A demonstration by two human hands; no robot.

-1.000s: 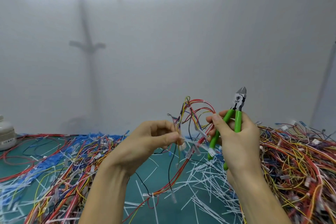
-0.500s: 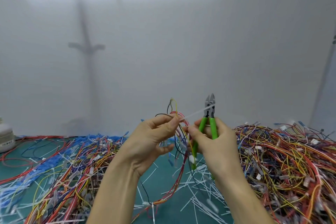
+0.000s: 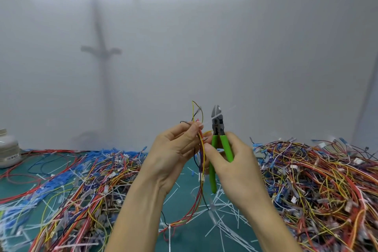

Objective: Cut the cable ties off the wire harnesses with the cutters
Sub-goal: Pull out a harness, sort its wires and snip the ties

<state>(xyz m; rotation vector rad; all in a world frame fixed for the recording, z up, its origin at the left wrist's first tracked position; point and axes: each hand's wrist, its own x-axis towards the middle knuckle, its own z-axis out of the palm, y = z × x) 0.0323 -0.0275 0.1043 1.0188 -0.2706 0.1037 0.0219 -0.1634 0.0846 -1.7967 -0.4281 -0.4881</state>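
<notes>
Teal table (image 3: 194, 237) carries tangled wire piles at three o'clock (image 3: 317, 180) and nine o'clock (image 3: 81, 186). Near six o'clock, the left hand (image 3: 173, 153) pinches a thin harness (image 3: 201, 143) upright. The right hand (image 3: 231, 161) grips the green-handled cutters (image 3: 218, 135), blades pointing to twelve o'clock, with a white cable tie (image 3: 206, 122) crossing them. Cutting seems in hand; the next move calls for a firm squeeze, clear of the wires.
</notes>
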